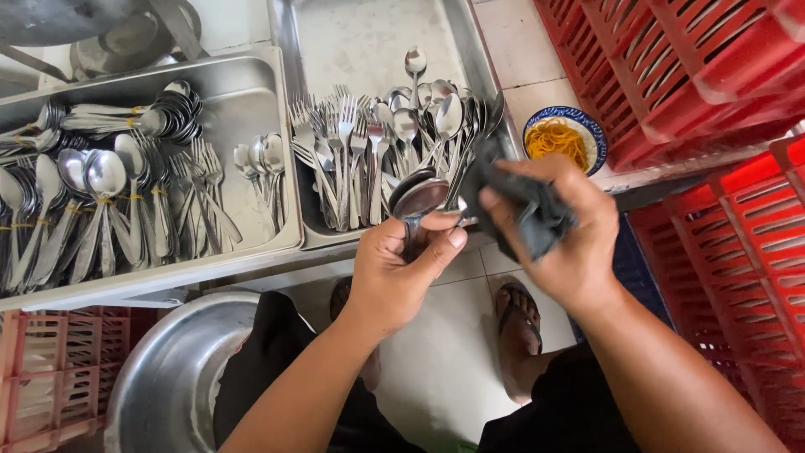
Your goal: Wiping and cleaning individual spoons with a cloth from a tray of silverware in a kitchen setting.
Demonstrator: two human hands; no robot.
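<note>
**Q:** So what's actually in your hands there?

**Me:** A small bunch of spoons (417, 204), bowls up and a bit tipped away from me, handles running down into my left hand (401, 267). My fingers (443, 243) are clenched round the handles, thumb across the front. They sit just over the near edge of the bench (251, 273), in front of the right-hand steel tray (369, 33).

**Q:** And the other hand?

**Me:** My right hand (560, 231) is bunched tight on a dark grey cloth (524, 210), just right of the spoon bowls and close enough that the cloth about touches them. So the spoons lie to the left of the cloth hand, long axis pointing away from me, and the right is the nearer one to the bowls.

**Q:** Rest of the setup?

**Me:** That tray holds loose forks and spoons (369, 159). The left tray (243, 101) has bundled spoons (92, 197). There's a blue-rimmed bowl of yellow rubber bands (560, 138), red crates (696, 67), and a big steel basin (168, 377) by my knee.
</note>
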